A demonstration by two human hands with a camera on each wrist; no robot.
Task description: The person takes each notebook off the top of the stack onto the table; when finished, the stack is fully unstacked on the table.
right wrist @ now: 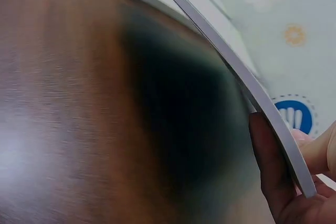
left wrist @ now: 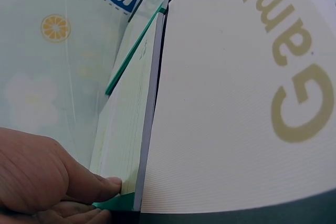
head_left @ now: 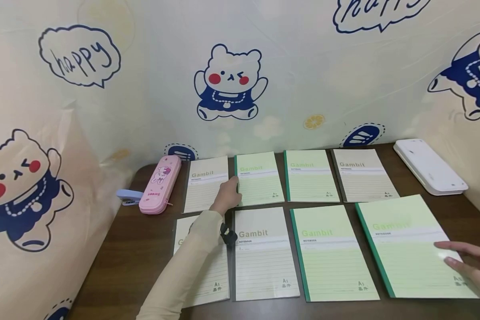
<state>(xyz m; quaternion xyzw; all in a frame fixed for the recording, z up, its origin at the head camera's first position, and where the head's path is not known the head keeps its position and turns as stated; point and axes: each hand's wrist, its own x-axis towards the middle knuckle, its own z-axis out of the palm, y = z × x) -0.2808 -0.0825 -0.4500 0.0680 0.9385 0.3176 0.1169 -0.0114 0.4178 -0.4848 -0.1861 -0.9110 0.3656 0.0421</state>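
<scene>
Left hand (head_left: 225,195) pinches a green notebook's (head_left: 259,178) corner, squaring it beside its neighbour; right hand (head_left: 470,265) pinches another notebook's (head_left: 408,242) edge, lifting it.

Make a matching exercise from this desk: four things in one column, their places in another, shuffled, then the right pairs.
Things:
1. pink pencil case
2. blue stapler
3. white case
4. left hand

Places:
A. far right corner of the table
B. at the spine of a back-row green notebook
C. just left of the back-row notebooks
D. at the table's left edge, beside the pink case

Pairs: 1-C, 2-D, 3-A, 4-B
</scene>
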